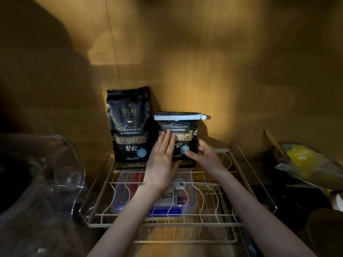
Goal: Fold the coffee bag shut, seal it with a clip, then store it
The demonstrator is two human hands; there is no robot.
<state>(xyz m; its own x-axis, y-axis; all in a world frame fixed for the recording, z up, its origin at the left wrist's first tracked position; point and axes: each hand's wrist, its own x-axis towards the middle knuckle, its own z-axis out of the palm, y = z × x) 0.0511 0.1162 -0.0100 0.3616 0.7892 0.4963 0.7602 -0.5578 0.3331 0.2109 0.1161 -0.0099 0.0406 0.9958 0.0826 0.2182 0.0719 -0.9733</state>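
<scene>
A black coffee bag (179,127) with its top folded down stands upright at the back of a wire rack (239,184), inside a wooden cabinet. A pale blue clip (178,117) clamps across the folded top. My left hand (163,154) lies flat on the bag's front left side, fingers together. My right hand (203,153) touches the bag's right side, thumb on the front and fingers around the edge. A taller, unfolded black coffee bag (130,127) stands just to its left.
Under the rack's wires lies a clear lidded box (187,199) with blue clasps. A large clear glass bowl (42,182) sits at the left. At the right is a bowl with yellow contents (306,160) and a wooden utensil. Wooden walls close in behind.
</scene>
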